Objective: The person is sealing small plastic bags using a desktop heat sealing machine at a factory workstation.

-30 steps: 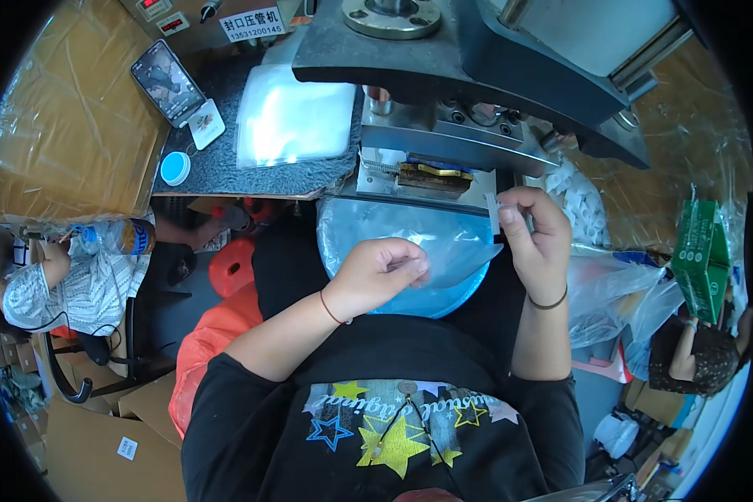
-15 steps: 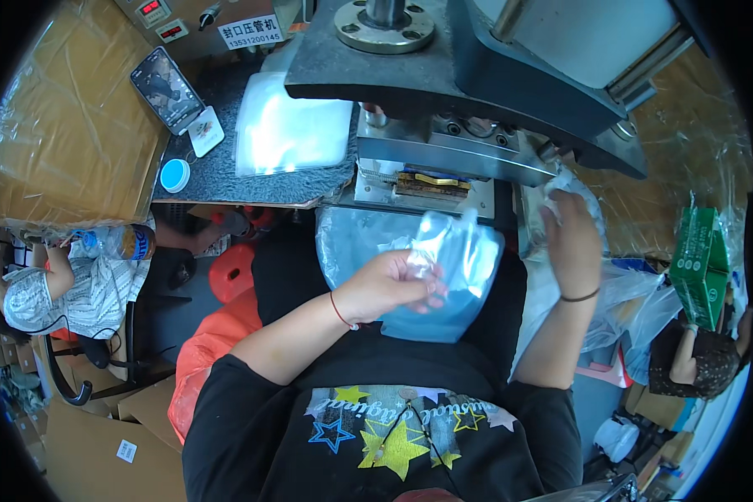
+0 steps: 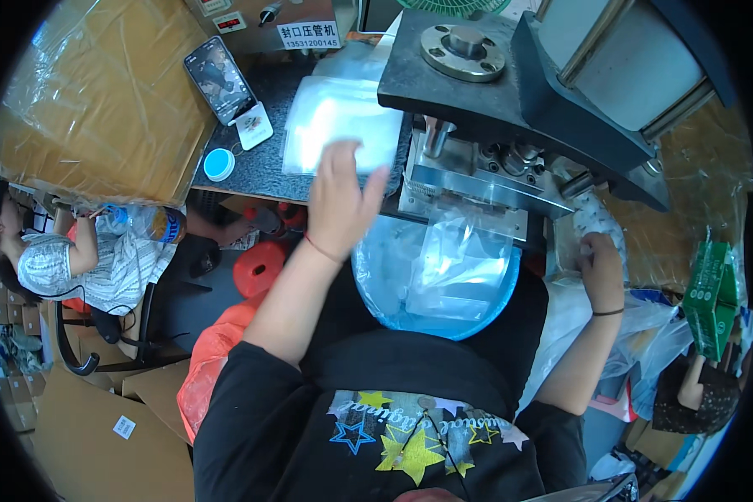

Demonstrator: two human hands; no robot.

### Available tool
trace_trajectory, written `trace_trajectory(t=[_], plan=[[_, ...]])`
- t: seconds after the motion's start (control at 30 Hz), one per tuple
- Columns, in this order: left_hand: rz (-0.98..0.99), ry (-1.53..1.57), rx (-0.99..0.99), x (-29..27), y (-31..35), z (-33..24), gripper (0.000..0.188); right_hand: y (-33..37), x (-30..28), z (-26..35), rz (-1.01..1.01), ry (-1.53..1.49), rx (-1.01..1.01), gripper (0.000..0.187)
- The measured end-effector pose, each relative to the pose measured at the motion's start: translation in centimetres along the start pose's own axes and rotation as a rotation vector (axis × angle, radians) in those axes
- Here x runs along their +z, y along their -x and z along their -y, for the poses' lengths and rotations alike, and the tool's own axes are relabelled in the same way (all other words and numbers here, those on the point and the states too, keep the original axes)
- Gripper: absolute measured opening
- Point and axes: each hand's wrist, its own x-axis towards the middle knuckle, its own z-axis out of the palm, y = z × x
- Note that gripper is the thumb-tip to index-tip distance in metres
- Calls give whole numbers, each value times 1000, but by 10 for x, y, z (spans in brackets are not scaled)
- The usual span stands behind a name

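Near still-stacked bags (image 3: 343, 105), holding left hand (image 3: 340, 203) spread, empty, and right hand (image 3: 603, 272), grasp unclear, with other bags (image 3: 462, 269) already in basin (image 3: 464, 332).

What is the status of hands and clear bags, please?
Left hand open over near edge of stacked bags. Right hand beside white parts, grip unclear. Loose bag over blue tub. Press beside stack.

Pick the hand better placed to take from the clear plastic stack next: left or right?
Left, most likely: the left hand is over the near edge of the clear plastic stack, thumb apart. The right hand is off to the right by the white pieces, farther from it.
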Motion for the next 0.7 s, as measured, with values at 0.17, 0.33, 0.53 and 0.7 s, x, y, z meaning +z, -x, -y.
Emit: trace_trajectory(t=[0.17, 0.33, 0.53, 0.7], plan=[[290, -435, 245, -10, 20, 24, 53, -1, -13, 37, -215, -48, -4, 15], [149, 134, 23, -25, 42, 8, 17, 5, 3, 90, -217, -398, -64, 13], [470, 519, -221, -21, 49, -28, 11, -10, 11, 155, -52, -673, -390, 14], [508, 877, -430, -8, 63, -45, 15, -13, 9, 162, -143, -1007, -160, 15]])
